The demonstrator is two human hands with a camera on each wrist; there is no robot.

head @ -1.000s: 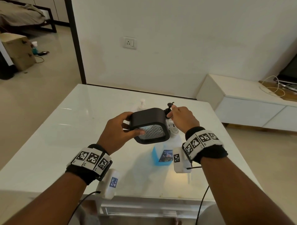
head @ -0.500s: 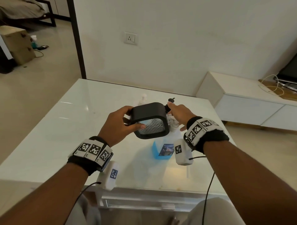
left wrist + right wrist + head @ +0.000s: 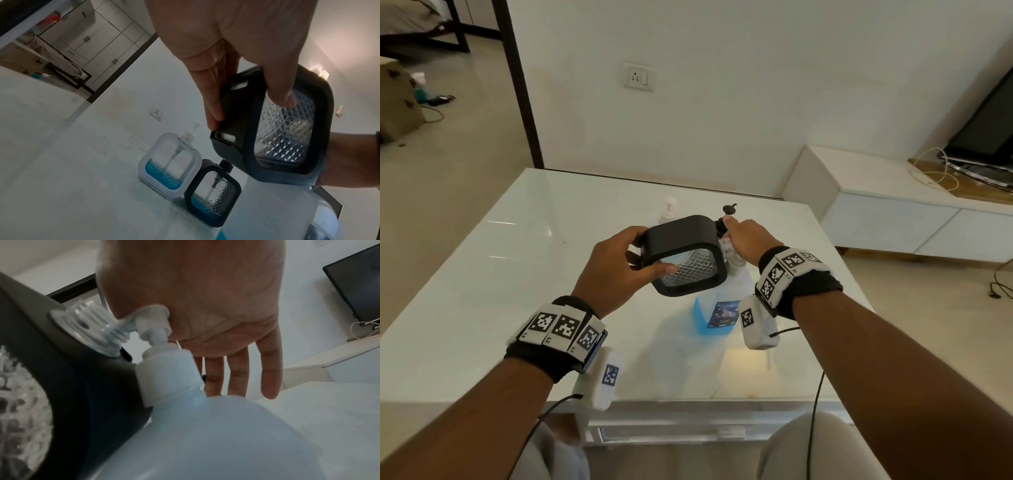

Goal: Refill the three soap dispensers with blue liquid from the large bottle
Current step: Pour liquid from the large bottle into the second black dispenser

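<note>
Grips a black-framed dispenser [image 3: 685, 257] in the left hand [image 3: 616, 270], just left of and above the large bottle [image 3: 717, 308]. Lays the thumb across its diamond-patterned clear face and curls the fingers round the back of the frame. Holds it lifted off the table [image 3: 482, 274] and tipped over, threaded open neck [image 3: 82, 321] turned toward the bottle's pump nozzle [image 3: 152, 318], close against the spout; too blurred to tell whether liquid passes.

Behind the bottle and to its left, on the table: a white-framed dispenser [image 3: 170, 164] with white pump fitted and blue liquid in its lower part. Just beside it, nearer the bottle, a second black-framed dispenser [image 3: 213, 194], also blue at the bottom.

Upright on the table, the bottle itself: translucent, blue low inside, dark label facing the wearer.

Presses down on the bottle's pump head with the palm of the right hand [image 3: 748, 236], fingers [image 3: 269, 378] straight and reaching past it.

Well to the right of the bottle, off the table: a low white cabinet [image 3: 893, 212] bearing a dark screen [image 3: 989, 120].
</note>
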